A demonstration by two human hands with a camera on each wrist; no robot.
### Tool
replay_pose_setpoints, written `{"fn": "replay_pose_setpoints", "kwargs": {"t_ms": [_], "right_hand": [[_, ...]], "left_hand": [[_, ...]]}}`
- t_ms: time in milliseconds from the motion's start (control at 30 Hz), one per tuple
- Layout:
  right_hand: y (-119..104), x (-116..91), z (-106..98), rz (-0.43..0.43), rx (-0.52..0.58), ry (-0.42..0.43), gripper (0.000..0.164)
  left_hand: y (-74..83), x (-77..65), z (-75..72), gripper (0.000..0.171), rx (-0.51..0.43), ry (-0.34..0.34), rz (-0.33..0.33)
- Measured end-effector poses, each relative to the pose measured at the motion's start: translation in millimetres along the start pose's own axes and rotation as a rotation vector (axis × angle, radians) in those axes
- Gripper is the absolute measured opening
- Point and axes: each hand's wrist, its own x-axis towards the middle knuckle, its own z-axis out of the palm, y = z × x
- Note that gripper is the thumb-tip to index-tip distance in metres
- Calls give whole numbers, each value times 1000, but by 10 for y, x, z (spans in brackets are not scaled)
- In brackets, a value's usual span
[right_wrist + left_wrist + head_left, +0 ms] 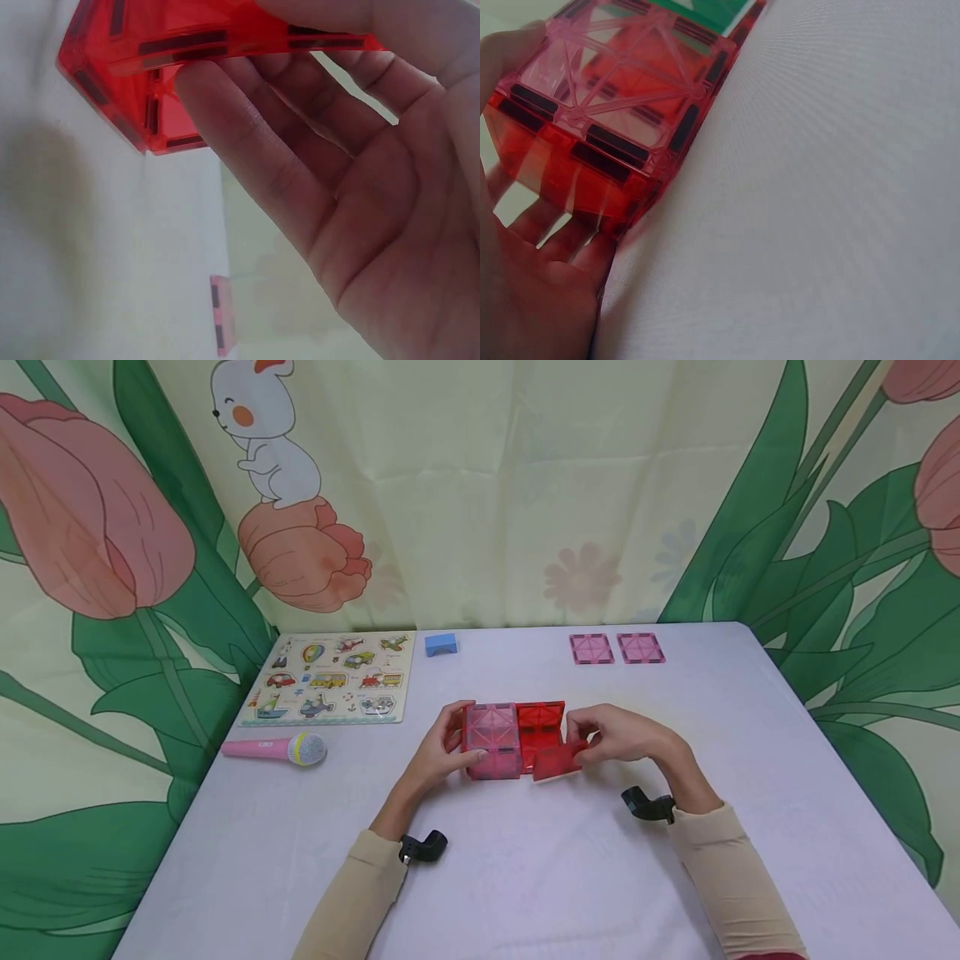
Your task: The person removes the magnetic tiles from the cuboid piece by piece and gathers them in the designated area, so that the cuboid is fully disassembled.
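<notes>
A box-like build of see-through magnetic tiles stands mid-table, with pink tiles [492, 731] on its left half and red tiles [540, 718] on its right. My left hand [437, 750] grips the left end; in the left wrist view the thumb lies along the pink face and the fingers [559, 236] spread against the red side. At the front right, my right hand [622, 732] pinches a tilted red magnetic tile [557, 762] between thumb and fingers. Its edge overlaps the red half in the head view. In the right wrist view the index finger [240, 135] supports it from beneath.
Two pink square tiles [591, 649] lie flat at the back right. A blue block [441, 644] sits at the back, beside a picture puzzle board [330, 678]. Near the left edge lies a pink toy microphone [273, 749]. A printed curtain [465, 493] hangs behind the table.
</notes>
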Motion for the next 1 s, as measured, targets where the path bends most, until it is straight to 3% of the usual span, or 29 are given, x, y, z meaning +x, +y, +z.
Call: {"fn": "replay_pose_setpoints", "kwargs": {"t_ms": [400, 633, 1000], "right_hand": [[-28, -46, -23, 18, 150, 23, 24], [-46, -80, -48, -4, 284, -6, 28], [-19, -104, -109, -70, 278, 61, 28]], "left_hand": [[2, -5, 2, 80, -1, 2, 3], [3, -7, 2, 79, 2, 2, 8], [-3, -5, 5, 80, 7, 10, -4]]}}
